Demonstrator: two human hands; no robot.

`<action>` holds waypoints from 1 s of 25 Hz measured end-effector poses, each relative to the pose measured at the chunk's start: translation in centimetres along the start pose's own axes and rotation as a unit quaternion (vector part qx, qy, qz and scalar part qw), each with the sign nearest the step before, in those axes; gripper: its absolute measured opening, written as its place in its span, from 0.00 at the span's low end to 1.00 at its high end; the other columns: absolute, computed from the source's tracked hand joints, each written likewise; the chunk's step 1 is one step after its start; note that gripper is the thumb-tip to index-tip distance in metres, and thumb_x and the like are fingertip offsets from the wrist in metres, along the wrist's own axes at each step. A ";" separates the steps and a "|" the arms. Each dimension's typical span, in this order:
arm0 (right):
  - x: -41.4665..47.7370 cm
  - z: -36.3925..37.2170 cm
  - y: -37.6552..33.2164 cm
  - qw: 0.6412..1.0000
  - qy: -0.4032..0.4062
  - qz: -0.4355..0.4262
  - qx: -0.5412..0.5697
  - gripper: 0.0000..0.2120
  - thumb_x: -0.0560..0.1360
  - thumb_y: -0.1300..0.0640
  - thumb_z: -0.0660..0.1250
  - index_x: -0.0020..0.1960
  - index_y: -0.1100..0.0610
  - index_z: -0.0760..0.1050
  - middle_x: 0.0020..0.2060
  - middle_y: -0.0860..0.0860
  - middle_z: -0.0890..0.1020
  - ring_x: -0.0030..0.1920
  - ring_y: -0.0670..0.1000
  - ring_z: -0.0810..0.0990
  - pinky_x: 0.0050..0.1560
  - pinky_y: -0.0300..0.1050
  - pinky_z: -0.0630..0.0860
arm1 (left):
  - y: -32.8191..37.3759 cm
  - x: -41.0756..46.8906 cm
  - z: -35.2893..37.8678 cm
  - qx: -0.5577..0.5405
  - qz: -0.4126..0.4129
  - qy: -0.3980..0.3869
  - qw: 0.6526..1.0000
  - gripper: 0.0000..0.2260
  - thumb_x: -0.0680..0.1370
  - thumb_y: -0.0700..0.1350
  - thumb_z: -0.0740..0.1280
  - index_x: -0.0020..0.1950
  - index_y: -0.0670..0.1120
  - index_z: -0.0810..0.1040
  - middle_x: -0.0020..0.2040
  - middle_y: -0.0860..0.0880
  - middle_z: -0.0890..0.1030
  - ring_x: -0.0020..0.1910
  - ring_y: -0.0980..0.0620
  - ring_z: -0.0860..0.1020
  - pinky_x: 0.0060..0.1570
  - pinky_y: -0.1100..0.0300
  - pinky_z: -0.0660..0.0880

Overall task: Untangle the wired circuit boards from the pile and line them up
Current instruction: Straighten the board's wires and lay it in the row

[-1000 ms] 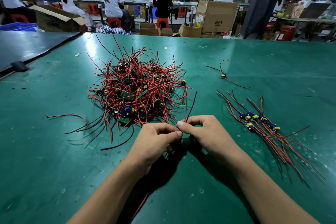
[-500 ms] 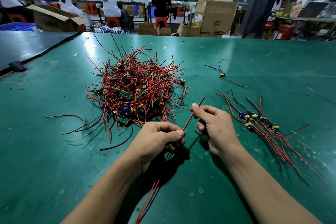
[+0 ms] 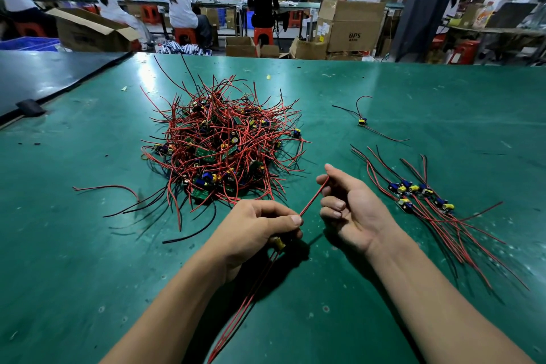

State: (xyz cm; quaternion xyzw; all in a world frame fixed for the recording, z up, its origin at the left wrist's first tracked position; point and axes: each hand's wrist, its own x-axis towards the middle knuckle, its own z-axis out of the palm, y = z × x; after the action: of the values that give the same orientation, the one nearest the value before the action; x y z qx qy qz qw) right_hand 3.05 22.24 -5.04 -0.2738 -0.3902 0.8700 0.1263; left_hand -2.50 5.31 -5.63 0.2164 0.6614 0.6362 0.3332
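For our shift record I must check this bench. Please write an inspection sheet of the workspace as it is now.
Surface: green matted table, scuffed and spotted.
Job's things: tangled pile of red- and black-wired green circuit boards, left of centre; row of lined-up wired boards on the right; single wired board apart, behind the row.
Clutter: small pale scraps beyond the pile; black block at the left seam.
Grippers: left hand grips a small board with yellow capacitor; right hand pinches its red wire.
Cables: held board's trailing wires run toward the person.
Surroundings: brown cardboard boxes, workers at far benches.
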 end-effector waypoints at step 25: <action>0.1 -4.4 -1.1 0.623 0.269 -0.286 -0.676 0.11 0.76 0.54 0.71 0.57 0.53 0.79 0.56 0.55 0.79 0.58 0.59 0.76 0.59 0.52 0.71 | -0.3 0.8 0.4 -0.138 -0.018 0.075 0.987 0.18 0.81 0.52 0.60 0.57 0.38 0.79 0.53 0.40 0.84 0.52 0.42 0.83 0.57 0.49 0.79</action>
State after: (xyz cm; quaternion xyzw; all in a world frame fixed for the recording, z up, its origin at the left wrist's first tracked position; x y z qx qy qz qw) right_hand 5.48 25.66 -6.66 -0.3789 -0.8757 0.1688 0.2473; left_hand -2.74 6.12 -6.09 0.1083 0.5939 0.7299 0.3206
